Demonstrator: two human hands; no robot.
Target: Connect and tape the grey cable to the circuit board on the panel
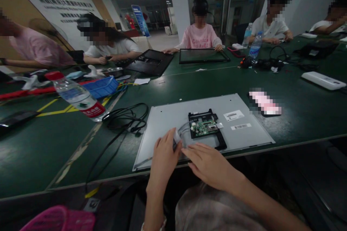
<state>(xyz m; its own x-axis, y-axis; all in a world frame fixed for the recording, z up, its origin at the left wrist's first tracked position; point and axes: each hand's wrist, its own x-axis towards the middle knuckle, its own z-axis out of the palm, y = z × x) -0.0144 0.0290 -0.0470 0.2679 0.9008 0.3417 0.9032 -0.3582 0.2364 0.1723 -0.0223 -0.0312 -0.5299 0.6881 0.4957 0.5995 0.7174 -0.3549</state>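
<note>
A grey display panel (162, 122) lies flat at the table's near edge, its back facing up. On it sits a black plastic frame (221, 140) with a green circuit board (203, 128). Grey wires (184, 128) run from the board's left side toward my hands. My left hand (165, 155) is closed, thumb and fingers around a small whitish piece (177, 137) whose kind I cannot make out. Close beside it, my right hand (208, 166) reaches over the panel's front edge, fingers stretched toward the left thumb. What lies beneath its fingertips is hidden.
Left of the panel are black cables (130, 115), a tilted water bottle (78, 95) and a blue basket (100, 87). A phone (265, 103) lies to the right. Across the table, a person (200, 36) holds a black-framed screen (203, 56). A pink basket (59, 218) stands below.
</note>
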